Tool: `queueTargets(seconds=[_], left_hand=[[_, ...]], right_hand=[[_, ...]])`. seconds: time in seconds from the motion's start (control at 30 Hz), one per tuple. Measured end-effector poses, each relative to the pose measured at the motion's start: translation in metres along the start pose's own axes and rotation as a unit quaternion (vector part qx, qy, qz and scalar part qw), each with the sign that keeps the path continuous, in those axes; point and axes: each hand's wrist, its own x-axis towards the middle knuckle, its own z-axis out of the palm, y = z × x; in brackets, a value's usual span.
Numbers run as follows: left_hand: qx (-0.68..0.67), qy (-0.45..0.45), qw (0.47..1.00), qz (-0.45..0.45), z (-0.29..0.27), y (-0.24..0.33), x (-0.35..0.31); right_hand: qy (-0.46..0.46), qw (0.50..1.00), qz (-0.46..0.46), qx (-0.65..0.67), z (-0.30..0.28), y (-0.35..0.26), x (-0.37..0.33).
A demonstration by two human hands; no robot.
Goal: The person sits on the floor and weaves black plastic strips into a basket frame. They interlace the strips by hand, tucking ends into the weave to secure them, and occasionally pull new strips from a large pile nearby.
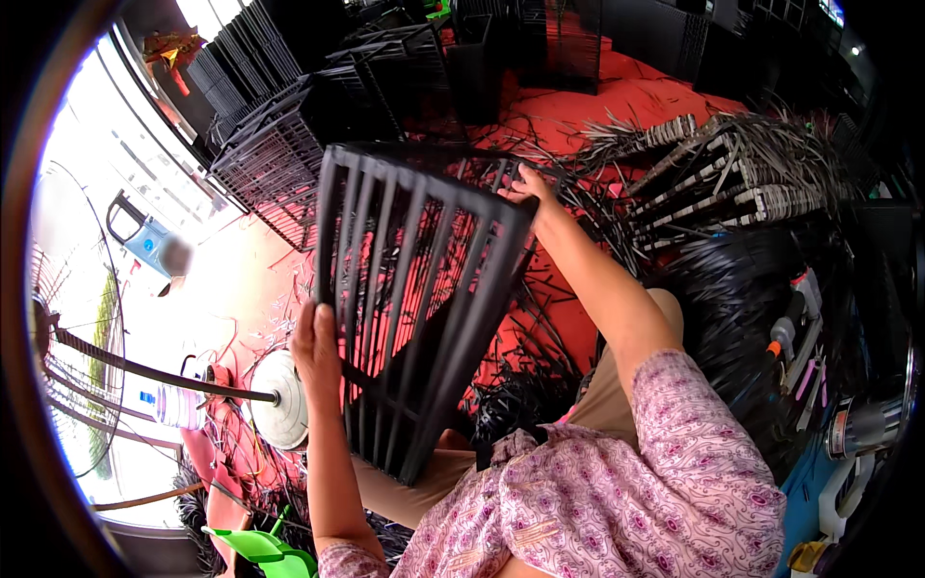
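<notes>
A black slatted frame [493, 284], box-like with long parallel bars, is tilted above my lap. My left hand [315, 349] is closed on its near left edge, fingers along the outer bar. At the far right corner, my right hand [530, 188] grips the rim with the thumb side up. Through the slats I see loose black strips and the red floor. The frame's lower end comes down by my legs [409, 491], and its far side is partly hidden.
Stacked black frames [265, 154] stand at the far left. A striped woven piece [713, 173] lies among cut strips at the right, with pink-handled scissors [814, 378] and a metal can [867, 427] nearer me. A fan base [277, 400] and green dustpan [258, 547] are on the left.
</notes>
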Motion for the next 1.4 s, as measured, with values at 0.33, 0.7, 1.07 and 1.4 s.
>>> queueTargets(seconds=[0.33, 0.7, 1.07, 1.4], left_hand=[[0.099, -0.069, 0.988, 0.096, 0.018, 0.054, -0.063], [0.023, 0.055, 0.983, 0.172, 0.052, 0.007, -0.057], [0.078, -0.020, 0.996, 0.046, 0.078, -0.171, -0.018], [-0.081, -0.121, 0.971, 0.187, 0.154, 0.053, 0.022]], right_hand=[[0.030, 0.965, 0.177, -0.191, 0.033, -0.031, -0.017], [-0.073, 0.982, -0.015, -0.173, 0.169, -0.142, -0.008], [-0.064, 0.744, -0.469, -0.472, 0.220, -0.002, -0.074], [0.076, 0.661, -0.279, -0.693, -0.035, 0.187, -0.197]])
